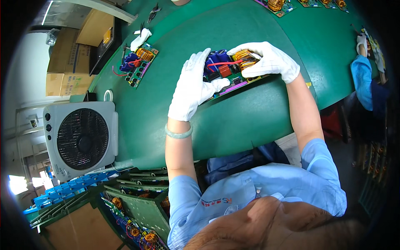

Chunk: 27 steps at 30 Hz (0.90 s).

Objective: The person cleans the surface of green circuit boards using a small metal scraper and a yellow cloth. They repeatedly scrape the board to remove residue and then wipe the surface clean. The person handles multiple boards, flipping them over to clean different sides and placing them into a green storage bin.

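Both my hands wear white gloves and hold one circuit board (236, 86) above the green table (254, 121). It carries blue capacitors, a red block, red wires, a purple strip along its near edge and a copper-wound coil (244, 58). My left hand (192, 83) grips the board's left end, thumb on the near side. Around the coil at the right end curl the fingers and thumb of my right hand (271, 62). The gloves hide both ends of the board. A similar board (141, 68) lies to the left, a white glove or cloth (141, 39) at its far end.
A grey box fan (83, 139) stands at the left, near cardboard boxes (66, 66). Several boards (277, 5) lie at the far right. Dark pliers or scissors (154, 12) rest at the back. Racks of boards (137, 233) stand lower left. Another person's blue sleeve (361, 79) shows at right.
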Tool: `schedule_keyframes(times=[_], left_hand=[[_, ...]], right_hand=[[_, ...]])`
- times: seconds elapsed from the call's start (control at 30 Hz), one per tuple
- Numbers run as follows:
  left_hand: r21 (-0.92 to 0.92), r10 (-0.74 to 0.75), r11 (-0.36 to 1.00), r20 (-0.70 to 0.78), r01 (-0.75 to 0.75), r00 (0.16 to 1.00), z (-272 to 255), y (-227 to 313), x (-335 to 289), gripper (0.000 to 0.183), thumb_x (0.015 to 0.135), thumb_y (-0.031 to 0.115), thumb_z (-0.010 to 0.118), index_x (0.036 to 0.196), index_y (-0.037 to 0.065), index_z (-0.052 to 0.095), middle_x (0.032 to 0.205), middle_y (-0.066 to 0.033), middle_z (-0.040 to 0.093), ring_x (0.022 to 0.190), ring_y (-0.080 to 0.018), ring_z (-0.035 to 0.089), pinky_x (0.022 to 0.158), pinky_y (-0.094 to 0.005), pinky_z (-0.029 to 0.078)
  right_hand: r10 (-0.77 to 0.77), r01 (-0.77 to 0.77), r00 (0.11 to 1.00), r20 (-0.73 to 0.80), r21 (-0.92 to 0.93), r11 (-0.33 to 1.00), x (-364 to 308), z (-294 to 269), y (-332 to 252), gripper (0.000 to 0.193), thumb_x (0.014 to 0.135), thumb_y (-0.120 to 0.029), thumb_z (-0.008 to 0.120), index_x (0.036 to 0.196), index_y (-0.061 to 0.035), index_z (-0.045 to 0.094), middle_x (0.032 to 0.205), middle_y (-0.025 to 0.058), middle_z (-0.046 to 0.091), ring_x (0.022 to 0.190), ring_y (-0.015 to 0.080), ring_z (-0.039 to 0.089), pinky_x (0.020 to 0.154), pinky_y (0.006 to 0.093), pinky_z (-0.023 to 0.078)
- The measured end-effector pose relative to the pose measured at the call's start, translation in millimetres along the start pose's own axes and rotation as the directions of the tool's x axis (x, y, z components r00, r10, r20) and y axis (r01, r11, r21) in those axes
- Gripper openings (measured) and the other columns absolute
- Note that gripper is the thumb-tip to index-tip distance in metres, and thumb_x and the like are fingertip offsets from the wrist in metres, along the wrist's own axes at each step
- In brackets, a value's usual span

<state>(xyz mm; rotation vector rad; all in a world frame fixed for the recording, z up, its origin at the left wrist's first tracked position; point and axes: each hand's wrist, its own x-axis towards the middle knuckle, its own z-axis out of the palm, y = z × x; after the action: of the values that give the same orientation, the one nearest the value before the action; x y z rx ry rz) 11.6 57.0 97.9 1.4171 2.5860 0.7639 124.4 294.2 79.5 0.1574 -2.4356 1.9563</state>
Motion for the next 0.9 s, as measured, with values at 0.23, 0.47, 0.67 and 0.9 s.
schedule_keyframes(times=[0.23,0.47,0.67,0.9], left_hand=[[0.229,0.153,0.966,-0.132,-0.120,0.979,16,14,3,0.107,0.064,0.065,0.080,0.139,-0.003,0.047,0.139,-0.0258,0.050,0.130,-0.0425,0.046,0.112,-0.0583,0.029],[0.220,0.069,0.975,-0.145,-0.036,0.987,16,16,-1,0.104,0.066,0.063,0.080,0.140,-0.001,0.047,0.137,-0.0253,0.053,0.133,-0.0425,0.045,0.114,-0.0565,0.028],[-0.127,-0.153,0.986,-0.384,0.112,0.911,-14,2,-16,0.071,0.080,0.039,0.080,0.135,0.002,0.056,0.133,-0.0208,0.060,0.127,-0.0323,0.054,0.111,-0.0420,0.038],[-0.743,-0.508,0.661,-0.342,0.103,0.790,-25,-87,-50,0.032,0.098,0.015,0.064,0.125,-0.003,0.063,0.110,-0.0131,0.072,0.101,-0.0144,0.066,0.089,-0.0267,0.051]], right_hand=[[0.018,-0.018,0.999,0.032,-0.011,1.000,1,4,-2,0.063,0.073,-0.022,0.085,0.128,-0.0038,0.063,0.119,0.0100,0.069,0.108,0.0156,0.062,0.102,0.0313,0.047],[0.001,-0.002,0.999,0.035,0.023,1.000,0,5,2,0.062,0.073,-0.020,0.085,0.129,-0.0033,0.063,0.119,0.0102,0.069,0.108,0.0161,0.063,0.101,0.0317,0.047],[0.023,-0.022,0.999,0.047,-0.011,1.000,2,5,0,0.058,0.075,-0.018,0.084,0.128,-0.0041,0.064,0.119,0.0086,0.068,0.109,0.0155,0.062,0.101,0.0309,0.047],[0.052,-0.053,0.994,0.095,0.005,0.999,3,9,-1,0.059,0.076,-0.012,0.084,0.130,-0.0052,0.062,0.124,0.0088,0.065,0.114,0.0160,0.060,0.104,0.0322,0.046]])
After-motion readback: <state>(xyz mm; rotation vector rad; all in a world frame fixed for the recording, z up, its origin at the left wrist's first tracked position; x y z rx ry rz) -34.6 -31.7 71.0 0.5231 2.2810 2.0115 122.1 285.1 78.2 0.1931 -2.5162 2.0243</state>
